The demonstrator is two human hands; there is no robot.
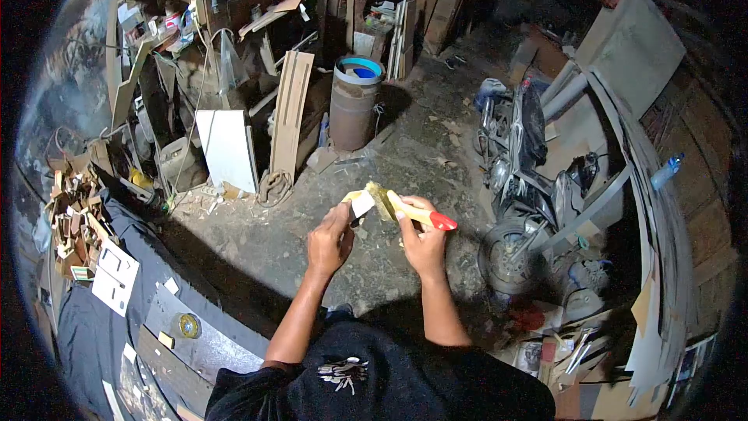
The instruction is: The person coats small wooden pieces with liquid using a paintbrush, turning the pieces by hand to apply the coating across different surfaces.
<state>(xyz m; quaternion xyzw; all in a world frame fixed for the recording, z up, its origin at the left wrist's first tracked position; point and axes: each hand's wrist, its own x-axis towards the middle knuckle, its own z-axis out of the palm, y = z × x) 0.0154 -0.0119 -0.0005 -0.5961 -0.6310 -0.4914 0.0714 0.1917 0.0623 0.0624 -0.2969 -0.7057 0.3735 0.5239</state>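
Brush point(382, 201) with a pale yellow handle and a red end: at the centre of the frame, above the floor, gripped in the right hand point(423, 243), fingers closed round the handle. Small flat white piece with a yellow edge point(363, 203): pinched in the left hand point(329, 242), beside the brush head; whether the two touch, cannot be told.

Beyond, upper centre: brown cylindrical barrel point(354, 113) with a blue rim, upright on the stained dark floor point(312, 210). To its left: tall grooved light-wood panel point(291, 113), leaning; white rectangular board point(226, 150), also leaning. Right of centre: dark motorcycle point(523, 164). Lower left: round container of yellowish contents point(188, 326), on a grey sheet-topped surface point(222, 351); wood offcuts point(78, 222) heaped at the left edge.
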